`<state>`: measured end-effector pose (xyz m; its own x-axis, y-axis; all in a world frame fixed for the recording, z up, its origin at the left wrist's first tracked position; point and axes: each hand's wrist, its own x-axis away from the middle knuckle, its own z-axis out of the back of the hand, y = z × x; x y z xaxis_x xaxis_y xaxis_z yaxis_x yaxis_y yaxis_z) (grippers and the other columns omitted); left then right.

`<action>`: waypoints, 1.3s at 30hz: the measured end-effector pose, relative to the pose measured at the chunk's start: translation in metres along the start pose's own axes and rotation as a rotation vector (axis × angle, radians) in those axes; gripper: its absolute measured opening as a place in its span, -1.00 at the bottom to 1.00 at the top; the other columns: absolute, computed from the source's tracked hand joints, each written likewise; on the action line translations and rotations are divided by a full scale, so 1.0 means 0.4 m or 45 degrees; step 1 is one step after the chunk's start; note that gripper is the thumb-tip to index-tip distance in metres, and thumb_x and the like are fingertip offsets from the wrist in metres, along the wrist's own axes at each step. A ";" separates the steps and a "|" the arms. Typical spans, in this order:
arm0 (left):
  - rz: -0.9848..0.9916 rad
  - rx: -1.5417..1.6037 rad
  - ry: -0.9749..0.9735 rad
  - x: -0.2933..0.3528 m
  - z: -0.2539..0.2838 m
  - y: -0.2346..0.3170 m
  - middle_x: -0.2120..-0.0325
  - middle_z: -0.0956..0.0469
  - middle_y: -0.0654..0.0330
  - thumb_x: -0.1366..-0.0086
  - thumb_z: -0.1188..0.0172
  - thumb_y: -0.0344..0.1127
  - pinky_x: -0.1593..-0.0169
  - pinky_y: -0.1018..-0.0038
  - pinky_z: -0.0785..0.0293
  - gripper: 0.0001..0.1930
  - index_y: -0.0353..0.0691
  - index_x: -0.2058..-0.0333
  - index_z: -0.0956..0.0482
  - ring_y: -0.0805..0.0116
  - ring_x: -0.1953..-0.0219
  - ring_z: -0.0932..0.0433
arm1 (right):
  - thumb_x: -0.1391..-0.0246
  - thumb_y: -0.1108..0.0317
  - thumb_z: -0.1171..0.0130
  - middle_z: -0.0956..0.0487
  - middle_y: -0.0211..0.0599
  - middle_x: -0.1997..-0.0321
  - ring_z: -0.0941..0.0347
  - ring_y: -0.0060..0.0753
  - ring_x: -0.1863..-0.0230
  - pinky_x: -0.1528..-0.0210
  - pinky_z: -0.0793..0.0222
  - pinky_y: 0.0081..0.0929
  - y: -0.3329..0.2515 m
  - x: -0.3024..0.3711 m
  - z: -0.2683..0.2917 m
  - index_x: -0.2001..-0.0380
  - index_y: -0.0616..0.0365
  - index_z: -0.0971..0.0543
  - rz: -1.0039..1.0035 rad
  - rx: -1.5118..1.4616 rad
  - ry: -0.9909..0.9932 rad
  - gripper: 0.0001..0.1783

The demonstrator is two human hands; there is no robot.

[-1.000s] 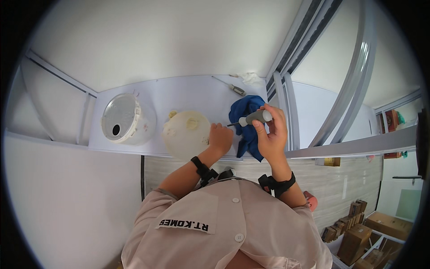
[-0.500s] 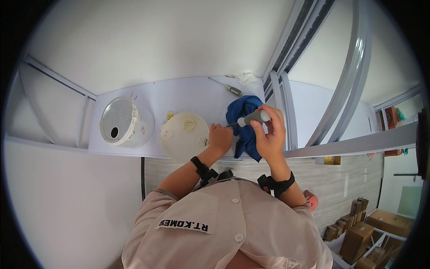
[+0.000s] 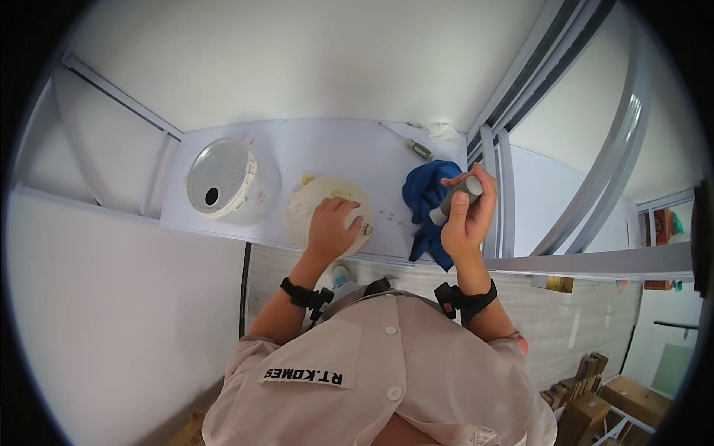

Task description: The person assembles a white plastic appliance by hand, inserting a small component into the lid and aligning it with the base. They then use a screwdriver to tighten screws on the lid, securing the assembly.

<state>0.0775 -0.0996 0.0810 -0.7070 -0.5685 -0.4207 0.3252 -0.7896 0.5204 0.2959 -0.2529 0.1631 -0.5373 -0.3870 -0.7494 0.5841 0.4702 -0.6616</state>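
Note:
Over a round cream lid (image 3: pixel 301 215) with small fittings on it, my left hand (image 3: pixel 332 227) rests with its fingers spread. My right hand (image 3: pixel 474 219) is closed round the grey handle of a screwdriver (image 3: pixel 454 199), held above a crumpled blue cloth (image 3: pixel 424 187); the shaft does not show clearly. Several tiny pieces (image 3: pixel 388 217), too small to name, lie on the white table between the lid and the cloth. A yellowish knob-like piece (image 3: pixel 307 179) sits at the lid's far edge.
A white bucket (image 3: pixel 260 197) with a dark round spot on its top stands at the left. A second screwdriver (image 3: pixel 418 149) lies behind the cloth, near crumpled white material (image 3: pixel 444 132). A grey frame (image 3: pixel 506 201) borders the table's right end.
My left hand has left the screwdriver's tip and moved left onto the lid. My right hand has turned the screwdriver more upright. Tiny pieces now show on the table.

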 end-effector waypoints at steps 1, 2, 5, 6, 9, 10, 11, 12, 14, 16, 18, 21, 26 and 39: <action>0.015 -0.009 0.030 0.022 0.022 -0.027 0.16 -0.69 0.06 -0.17 -0.46 -0.40 -0.05 0.12 -0.55 -0.74 -0.20 0.13 -0.74 -0.07 0.08 -0.61 | -0.56 0.28 -0.07 -0.42 -0.19 -0.08 -0.48 -0.40 0.11 0.03 -0.54 -0.39 0.001 0.004 -0.008 -0.41 0.32 -0.36 -0.082 -0.012 -0.069 -0.50; 0.050 -0.024 0.057 0.046 0.037 -0.059 0.13 -0.68 0.05 -0.17 -0.47 -0.41 -0.08 0.12 -0.53 -0.70 -0.20 0.10 -0.73 -0.08 0.03 -0.59 | -0.58 0.25 -0.05 -0.44 -0.23 -0.06 -0.48 -0.44 0.16 0.08 -0.52 -0.41 0.002 0.009 -0.012 -0.42 0.28 -0.35 -0.163 -0.024 -0.139 -0.49; 0.238 -0.200 0.310 0.119 0.056 -0.132 0.06 -0.62 0.03 -0.17 -0.47 -0.39 -0.11 0.06 -0.49 -0.64 -0.17 0.03 -0.70 -0.10 -0.03 -0.56 | -0.56 0.30 -0.08 -0.47 -0.35 0.04 -0.42 -0.56 0.32 0.22 -0.40 -0.51 0.038 0.035 -0.026 -0.43 0.19 -0.38 -0.311 0.074 -0.288 -0.52; 0.323 -0.303 0.309 0.147 0.057 -0.162 0.01 -0.58 -0.03 -0.19 -0.48 -0.35 -0.14 0.05 -0.49 -0.52 -0.20 -0.10 -0.62 -0.13 -0.04 -0.54 | -0.54 0.33 -0.11 -0.47 -0.35 0.05 -0.41 -0.57 0.30 0.20 -0.41 -0.52 0.044 0.044 -0.035 -0.42 0.17 -0.39 -0.369 0.185 -0.341 -0.52; 0.544 -0.297 0.358 0.203 0.051 -0.223 0.02 -0.57 -0.07 -0.21 -0.49 -0.30 -0.15 0.08 -0.51 -0.36 -0.26 -0.25 -0.49 -0.12 -0.01 -0.55 | -0.40 0.36 -0.32 -0.47 -0.35 0.06 -0.39 -0.54 0.21 0.10 -0.42 -0.53 0.052 0.070 -0.083 -0.39 0.14 -0.43 -0.570 0.236 -0.439 -0.43; 0.685 -0.159 0.305 0.207 0.052 -0.226 0.01 -0.57 -0.09 -0.21 -0.50 -0.28 -0.15 0.09 -0.52 -0.31 -0.28 -0.29 -0.45 -0.13 -0.02 -0.56 | -0.37 0.34 -0.36 -0.47 -0.34 0.06 -0.38 -0.52 0.19 0.09 -0.42 -0.53 0.057 0.084 -0.092 -0.39 0.13 -0.43 -0.672 0.233 -0.499 -0.41; 0.823 -0.019 0.250 0.208 0.050 -0.227 -0.01 -0.57 -0.10 -0.22 -0.50 -0.27 -0.15 0.09 -0.53 -0.26 -0.30 -0.33 -0.40 -0.14 -0.03 -0.57 | -0.34 0.33 -0.40 -0.47 -0.34 0.06 -0.38 -0.50 0.17 0.07 -0.43 -0.52 0.066 0.102 -0.101 -0.39 0.12 -0.43 -0.775 0.230 -0.558 -0.38; 0.955 0.126 0.193 0.201 0.052 -0.226 -0.02 -0.57 -0.12 -0.22 -0.50 -0.25 -0.15 0.10 -0.55 -0.21 -0.32 -0.37 -0.35 -0.15 -0.05 -0.58 | -0.28 0.29 -0.46 -0.56 -0.16 -0.01 -0.52 -0.28 0.06 -0.06 -0.49 -0.38 0.093 0.132 -0.103 -0.37 0.17 -0.45 -0.722 0.344 -0.610 -0.33; 0.967 0.160 0.168 0.207 0.049 -0.250 -0.02 -0.60 -0.16 -0.25 -0.49 -0.19 -0.14 0.10 -0.57 -0.18 -0.33 -0.39 -0.32 -0.16 -0.06 -0.62 | -0.28 0.26 -0.45 -0.59 0.05 -0.14 -0.55 -0.02 -0.11 -0.21 -0.46 -0.23 0.110 0.170 -0.118 -0.36 0.23 -0.45 -0.719 0.399 -0.727 -0.33; 1.004 0.180 0.111 0.202 0.050 -0.258 -0.02 -0.63 -0.19 -0.27 -0.48 -0.13 -0.14 0.09 -0.57 -0.17 -0.34 -0.40 -0.31 -0.17 -0.07 -0.65 | -0.27 0.20 -0.44 -0.56 0.26 -0.31 -0.52 0.22 -0.31 -0.31 -0.44 -0.08 0.122 0.205 -0.124 -0.36 0.30 -0.46 -0.817 0.414 -0.823 -0.30; 1.068 0.176 0.031 0.200 0.052 -0.265 -0.01 -0.66 -0.21 -0.29 -0.47 -0.07 -0.16 0.08 -0.57 -0.16 -0.35 -0.40 -0.32 -0.18 -0.07 -0.67 | -0.25 0.18 -0.45 -0.59 0.28 -0.26 -0.55 0.23 -0.28 -0.29 -0.46 -0.09 0.126 0.236 -0.134 -0.34 0.32 -0.47 -0.883 0.446 -0.846 -0.29; 1.146 0.229 0.028 0.191 0.041 -0.286 0.04 -0.68 -0.20 -0.31 -0.46 0.00 -0.17 0.09 -0.57 -0.18 -0.35 -0.38 -0.36 -0.20 -0.04 -0.69 | -0.23 0.14 -0.46 -0.66 0.29 -0.14 -0.61 0.25 -0.19 -0.26 -0.51 -0.09 0.112 0.240 -0.146 -0.32 0.36 -0.49 -1.117 0.480 -0.969 -0.27; 1.087 0.390 -0.011 0.187 0.029 -0.326 0.00 -0.68 -0.17 -0.32 -0.45 -0.13 -0.17 0.15 -0.59 -0.31 -0.40 -0.28 -0.44 -0.09 -0.06 -0.69 | -0.18 0.09 -0.49 -0.71 0.31 -0.03 -0.67 0.27 -0.09 -0.21 -0.55 -0.07 0.114 0.272 -0.152 -0.33 0.39 -0.49 -1.167 0.467 -1.079 -0.20; 1.137 1.124 -0.042 0.184 0.033 -0.351 -0.21 -0.58 0.07 -0.37 -0.29 -0.56 -0.28 0.25 -0.55 -0.39 -0.35 -0.38 -0.36 0.19 -0.23 -0.58 | -0.06 0.24 -0.58 -0.74 -0.07 0.07 -0.68 -0.18 0.09 -0.05 -0.58 -0.32 0.062 0.256 -0.164 -0.18 0.26 -0.61 -1.102 0.428 -0.912 -0.36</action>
<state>-0.0284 -0.0276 -0.0131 -0.4764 -0.8083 0.3460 0.1761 0.2978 0.9382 0.2155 -0.2287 0.0719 -0.4316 -0.8836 0.1817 0.3808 -0.3610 -0.8512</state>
